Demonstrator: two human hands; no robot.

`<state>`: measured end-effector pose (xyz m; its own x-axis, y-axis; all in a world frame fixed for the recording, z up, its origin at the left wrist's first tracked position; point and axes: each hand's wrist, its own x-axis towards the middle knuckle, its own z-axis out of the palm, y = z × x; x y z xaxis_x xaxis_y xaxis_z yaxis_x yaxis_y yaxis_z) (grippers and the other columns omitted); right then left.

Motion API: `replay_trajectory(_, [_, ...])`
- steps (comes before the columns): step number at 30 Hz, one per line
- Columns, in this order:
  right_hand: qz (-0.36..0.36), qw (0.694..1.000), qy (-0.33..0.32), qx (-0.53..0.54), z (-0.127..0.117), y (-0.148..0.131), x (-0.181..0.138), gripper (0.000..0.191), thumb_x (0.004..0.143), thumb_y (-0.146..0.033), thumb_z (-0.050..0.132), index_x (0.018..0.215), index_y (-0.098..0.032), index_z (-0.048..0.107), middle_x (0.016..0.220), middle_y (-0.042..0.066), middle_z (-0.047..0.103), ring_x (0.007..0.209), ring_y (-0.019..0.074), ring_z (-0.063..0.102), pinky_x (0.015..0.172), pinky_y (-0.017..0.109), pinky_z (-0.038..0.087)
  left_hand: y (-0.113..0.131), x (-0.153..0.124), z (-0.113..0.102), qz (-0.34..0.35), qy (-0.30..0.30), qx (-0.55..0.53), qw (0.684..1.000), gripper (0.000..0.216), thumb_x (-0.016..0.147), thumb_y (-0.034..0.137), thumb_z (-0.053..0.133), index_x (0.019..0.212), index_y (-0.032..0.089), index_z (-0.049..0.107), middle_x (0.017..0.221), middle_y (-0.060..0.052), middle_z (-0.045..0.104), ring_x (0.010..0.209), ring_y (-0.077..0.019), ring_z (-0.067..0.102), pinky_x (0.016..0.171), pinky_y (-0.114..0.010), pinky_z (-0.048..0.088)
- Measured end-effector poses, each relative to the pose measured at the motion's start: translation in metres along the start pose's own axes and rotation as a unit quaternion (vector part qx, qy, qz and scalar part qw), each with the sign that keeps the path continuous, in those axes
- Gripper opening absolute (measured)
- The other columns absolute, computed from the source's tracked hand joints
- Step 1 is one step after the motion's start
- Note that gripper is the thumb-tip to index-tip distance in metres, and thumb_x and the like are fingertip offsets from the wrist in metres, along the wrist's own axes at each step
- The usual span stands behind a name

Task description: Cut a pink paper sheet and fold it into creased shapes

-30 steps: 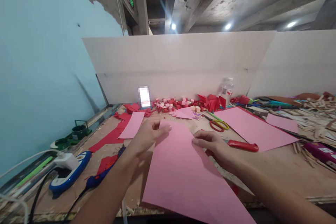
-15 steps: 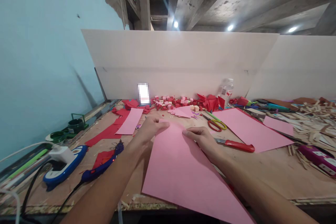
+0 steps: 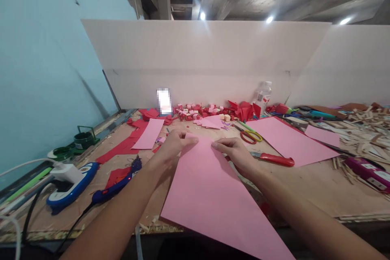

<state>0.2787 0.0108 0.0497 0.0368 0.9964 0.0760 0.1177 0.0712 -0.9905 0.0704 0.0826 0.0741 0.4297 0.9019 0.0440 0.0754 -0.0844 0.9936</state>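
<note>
A large sheet of pink paper (image 3: pixel 210 199) slopes down toward me, its lower end past the table's front edge. My left hand (image 3: pixel 176 144) pinches its far end on the left, thumb on top. On the right of that same end, my right hand (image 3: pixel 234 152) pinches the sheet between thumb and fingers. The fingers beneath the paper are hidden. Just beyond my right hand lie a red-handled knife (image 3: pixel 276 159) and scissors (image 3: pixel 250 136) with red and yellow loops.
Small red and pink cubes (image 3: pixel 195 111) line the back beside a phone (image 3: pixel 164 100) and a plastic bottle (image 3: pixel 263 95). Another pink sheet (image 3: pixel 292 138) lies right. On the left are a blue glue gun (image 3: pixel 117 189) and a power strip (image 3: pixel 73 187). Wood strips (image 3: pixel 362 134) pile at far right.
The view has tilted slightly downward, so the background sits higher in the picture. Both hands keep their pinch on the pink sheet, which has barely shifted.
</note>
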Motion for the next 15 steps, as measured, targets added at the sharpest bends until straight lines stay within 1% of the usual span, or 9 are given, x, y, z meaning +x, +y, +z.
replay_trajectory(4, [-0.012, 1.0, 0.009, -0.002, 0.0009, 0.0017, -0.0013, 0.043, 0.074, -0.06, 0.08, 0.067, -0.019, 0.073, 0.066, 0.002, 0.064, 0.061, 0.0193, 0.055, 0.052, 0.03, 0.035, -0.0042, 0.0031, 0.0009, -0.02, 0.001, -0.018, 1.0, 0.031, 0.06, 0.04, 0.084, 0.075, 0.014, 0.076, 0.075, -0.007, 0.074, 0.067, -0.0205, 0.066, 0.059, -0.029, 0.048])
replay_trajectory(8, [-0.018, 1.0, 0.017, -0.004, 0.0011, 0.004, -0.0021, 0.04, 0.077, -0.057, 0.08, 0.068, -0.019, 0.074, 0.068, 0.002, 0.065, 0.063, 0.0201, 0.055, 0.053, 0.03, 0.035, -0.0046, 0.0026, 0.0004, -0.043, 0.0, -0.026, 0.999, 0.036, 0.056, 0.041, 0.087, 0.075, 0.013, 0.076, 0.074, -0.01, 0.075, 0.064, -0.0225, 0.067, 0.056, -0.03, 0.049])
replay_trajectory(13, [-0.014, 0.999, 0.034, 0.001, 0.0008, 0.0029, -0.0016, 0.039, 0.079, -0.058, 0.077, 0.074, -0.019, 0.077, 0.072, 0.002, 0.064, 0.066, 0.0189, 0.054, 0.054, 0.029, 0.037, 0.0003, -0.0025, -0.0002, -0.035, 0.012, -0.035, 0.999, 0.035, 0.057, 0.042, 0.089, 0.069, 0.015, 0.071, 0.071, -0.006, 0.073, 0.063, -0.0194, 0.064, 0.058, -0.029, 0.048])
replay_trajectory(15, [-0.009, 0.999, 0.042, 0.009, 0.0006, 0.0014, -0.0007, 0.04, 0.078, -0.059, 0.077, 0.075, -0.019, 0.077, 0.074, 0.002, 0.064, 0.067, 0.0187, 0.054, 0.054, 0.028, 0.037, 0.0038, -0.0051, -0.0006, -0.036, 0.008, -0.04, 0.998, 0.037, 0.059, 0.045, 0.09, 0.071, 0.015, 0.071, 0.072, -0.005, 0.073, 0.064, -0.0186, 0.064, 0.059, -0.028, 0.047])
